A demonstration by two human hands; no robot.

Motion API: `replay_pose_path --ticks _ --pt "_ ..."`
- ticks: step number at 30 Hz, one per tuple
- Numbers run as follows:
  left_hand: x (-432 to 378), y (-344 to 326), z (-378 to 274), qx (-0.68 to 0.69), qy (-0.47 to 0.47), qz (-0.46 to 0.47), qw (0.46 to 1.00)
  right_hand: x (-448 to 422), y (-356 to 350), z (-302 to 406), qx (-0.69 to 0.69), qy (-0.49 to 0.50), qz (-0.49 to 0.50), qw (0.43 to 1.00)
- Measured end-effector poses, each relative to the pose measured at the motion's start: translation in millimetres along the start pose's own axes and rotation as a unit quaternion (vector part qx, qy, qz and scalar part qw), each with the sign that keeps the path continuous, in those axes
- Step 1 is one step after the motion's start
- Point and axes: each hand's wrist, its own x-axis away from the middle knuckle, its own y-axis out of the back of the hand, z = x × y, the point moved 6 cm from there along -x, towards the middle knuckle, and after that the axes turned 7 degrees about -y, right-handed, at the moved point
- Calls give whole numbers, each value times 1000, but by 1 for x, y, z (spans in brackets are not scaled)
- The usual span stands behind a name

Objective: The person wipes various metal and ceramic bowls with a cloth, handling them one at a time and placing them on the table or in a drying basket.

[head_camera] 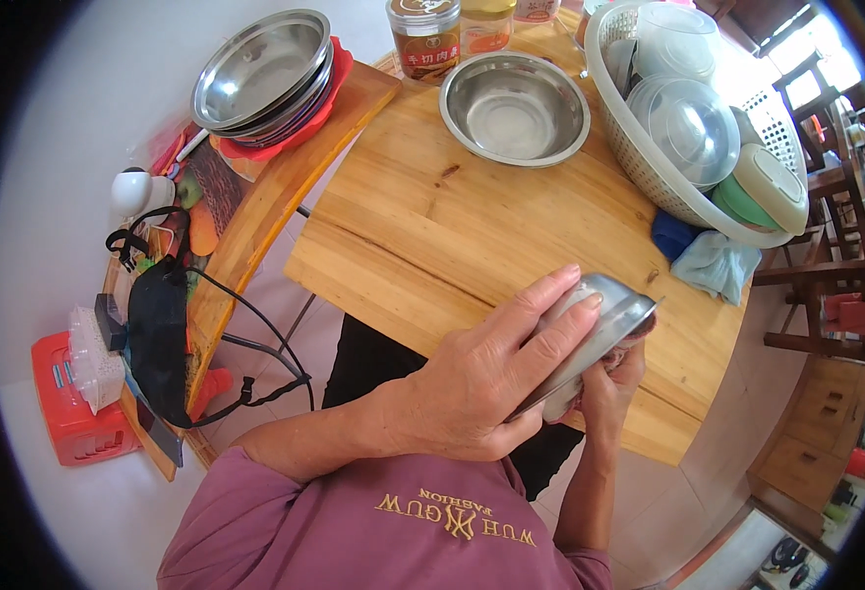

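My left hand (469, 391) grips a stainless steel bowl (602, 324), tilted on its side, with fingers spread over its outer base. My right hand (613, 380) is on the bowl's inner side and holds a red and white patterned cloth (561, 409) against it; part of the cloth is hidden behind the bowl. Another steel bowl (513, 118) stands upright on the wooden table (432, 221), farther from me. Stacked steel bowls (262, 74) rest in a red scalloped dish (336, 96) at the upper left.
A white plastic basket (646, 177) of plastic bowls and containers stands at the right. Beside it lie a light blue cloth (716, 262) and a dark blue cloth (676, 232). Jars (425, 44) line the far edge. A black bag (159, 339) with straps is at the left.
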Motion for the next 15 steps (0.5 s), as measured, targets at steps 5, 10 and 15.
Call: replay_pose_path --ticks 5,10,15 --pt "0 0 -4 7 -11 47 999 -6 26 8 225 150 -29 962" --pt "2 -5 -1 11 7 77 997 1 11 44 347 331 14 877" --pt "1 -4 0 24 7 92 995 8 10 61 356 403 20 843"
